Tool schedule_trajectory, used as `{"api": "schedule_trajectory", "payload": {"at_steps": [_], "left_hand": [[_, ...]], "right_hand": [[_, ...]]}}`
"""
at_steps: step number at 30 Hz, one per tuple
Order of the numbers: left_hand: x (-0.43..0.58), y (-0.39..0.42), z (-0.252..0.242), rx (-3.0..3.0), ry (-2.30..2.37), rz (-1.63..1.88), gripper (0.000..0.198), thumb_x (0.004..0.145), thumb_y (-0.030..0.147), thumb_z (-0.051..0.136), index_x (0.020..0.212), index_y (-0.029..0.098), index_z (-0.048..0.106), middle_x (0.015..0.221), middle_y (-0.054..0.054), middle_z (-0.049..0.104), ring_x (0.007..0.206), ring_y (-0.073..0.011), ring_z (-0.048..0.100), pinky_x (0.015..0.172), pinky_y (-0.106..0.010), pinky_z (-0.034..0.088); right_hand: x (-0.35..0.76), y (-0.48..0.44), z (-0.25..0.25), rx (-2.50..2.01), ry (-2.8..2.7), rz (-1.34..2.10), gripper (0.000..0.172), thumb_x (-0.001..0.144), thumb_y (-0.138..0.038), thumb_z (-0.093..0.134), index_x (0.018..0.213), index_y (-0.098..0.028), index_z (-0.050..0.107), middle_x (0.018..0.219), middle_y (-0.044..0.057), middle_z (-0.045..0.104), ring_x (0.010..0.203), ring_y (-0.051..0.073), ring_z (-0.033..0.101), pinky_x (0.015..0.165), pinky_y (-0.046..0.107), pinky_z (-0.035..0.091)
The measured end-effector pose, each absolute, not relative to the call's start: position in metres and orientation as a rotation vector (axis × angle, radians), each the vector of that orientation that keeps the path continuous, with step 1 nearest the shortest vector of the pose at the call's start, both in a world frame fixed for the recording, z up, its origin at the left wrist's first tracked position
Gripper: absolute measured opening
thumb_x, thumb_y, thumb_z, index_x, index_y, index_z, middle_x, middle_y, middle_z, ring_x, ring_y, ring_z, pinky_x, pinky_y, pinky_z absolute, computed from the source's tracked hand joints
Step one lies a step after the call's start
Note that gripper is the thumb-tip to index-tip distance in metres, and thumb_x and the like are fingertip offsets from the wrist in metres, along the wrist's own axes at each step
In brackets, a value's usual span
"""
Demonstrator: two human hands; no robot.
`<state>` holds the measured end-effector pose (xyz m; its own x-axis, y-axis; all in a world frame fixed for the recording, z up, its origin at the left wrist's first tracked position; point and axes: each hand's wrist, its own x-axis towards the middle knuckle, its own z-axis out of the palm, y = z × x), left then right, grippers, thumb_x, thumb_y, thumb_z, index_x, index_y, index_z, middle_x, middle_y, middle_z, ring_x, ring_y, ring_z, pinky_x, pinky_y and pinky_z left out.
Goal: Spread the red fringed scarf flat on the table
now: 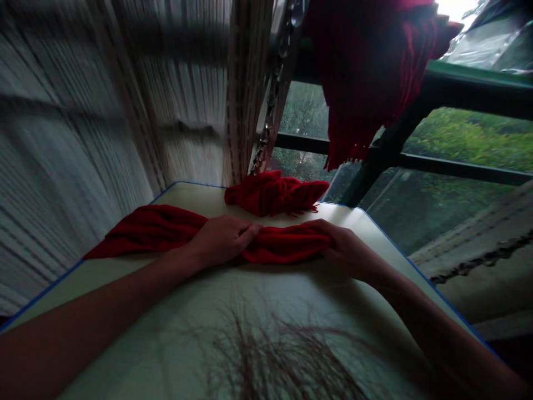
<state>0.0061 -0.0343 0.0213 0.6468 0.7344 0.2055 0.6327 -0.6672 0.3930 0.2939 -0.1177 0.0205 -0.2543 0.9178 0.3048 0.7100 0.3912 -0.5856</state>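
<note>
A long red scarf (287,244) lies gathered lengthwise across the pale table (233,311), its loose end spreading toward the left edge. My left hand (222,239) is closed around its middle, thumb on top. Further right, my right hand (345,244) grips the scarf near its other end, the fingertips hidden under or behind the cloth. Between both hands the fabric runs in loose folds. Just beyond it rests another crumpled red cloth (277,194) with a fringed edge, touched by neither hand.
A red fringed scarf (366,83) hangs over the dark green window frame (466,83) at the back right. Striped curtains (166,94) border the table's left side. Blue trim edges the table. Dark hair (283,361) hangs into the lower foreground.
</note>
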Motion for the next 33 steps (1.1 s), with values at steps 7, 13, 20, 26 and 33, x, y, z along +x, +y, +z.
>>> {"api": "schedule_trajectory", "payload": {"at_steps": [7, 13, 20, 26, 33], "left_hand": [[0.006, -0.034, 0.021, 2.598, 1.101, 0.491, 0.057, 0.106, 0.053, 0.034, 0.089, 0.019, 0.077, 0.078, -0.005, 0.073, 0.069, -0.0200, 0.064, 0.060, -0.029, 0.031], [0.007, -0.034, 0.021, 2.588, 1.096, 0.491, 0.056, 0.106, 0.051, 0.035, 0.086, 0.019, 0.076, 0.074, -0.004, 0.071, 0.067, -0.0184, 0.062, 0.060, -0.028, 0.031], [0.007, -0.035, 0.021, 2.580, 1.109, 0.491, 0.057, 0.106, 0.053, 0.036, 0.083, 0.019, 0.075, 0.068, -0.002, 0.068, 0.063, -0.0180, 0.061, 0.058, -0.029, 0.027], [0.007, -0.035, 0.022, 2.581, 1.111, 0.497, 0.056, 0.105, 0.053, 0.037, 0.084, 0.019, 0.076, 0.073, -0.004, 0.071, 0.066, -0.0187, 0.062, 0.059, -0.029, 0.027], [0.008, -0.035, 0.022, 2.595, 1.112, 0.501, 0.055, 0.104, 0.052, 0.037, 0.080, 0.020, 0.075, 0.070, -0.004, 0.071, 0.064, -0.0188, 0.062, 0.057, -0.029, 0.028]], "right_hand": [[0.295, -0.117, 0.019, -1.394, -2.049, 0.455, 0.054, 0.072, -0.008, 0.048, 0.122, -0.020, 0.065, 0.110, 0.007, 0.078, 0.096, 0.022, 0.073, 0.085, 0.035, 0.056], [0.301, -0.112, 0.010, -1.362, -2.059, 0.454, 0.056, 0.072, -0.010, 0.051, 0.125, -0.020, 0.064, 0.116, 0.010, 0.077, 0.102, 0.025, 0.073, 0.090, 0.039, 0.057], [0.298, -0.113, 0.011, -1.372, -1.961, 0.500, 0.062, 0.072, -0.016, 0.059, 0.134, -0.020, 0.056, 0.124, 0.014, 0.073, 0.099, 0.027, 0.074, 0.084, 0.040, 0.059], [0.293, -0.117, 0.017, -1.383, -1.996, 0.435, 0.043, 0.070, -0.015, 0.056, 0.112, -0.021, 0.061, 0.101, 0.008, 0.074, 0.077, 0.022, 0.067, 0.067, 0.033, 0.053], [0.293, -0.117, 0.017, -1.317, -2.049, 0.347, 0.046, 0.066, -0.008, 0.049, 0.107, -0.020, 0.065, 0.098, 0.006, 0.072, 0.083, 0.022, 0.066, 0.074, 0.035, 0.052]]}}
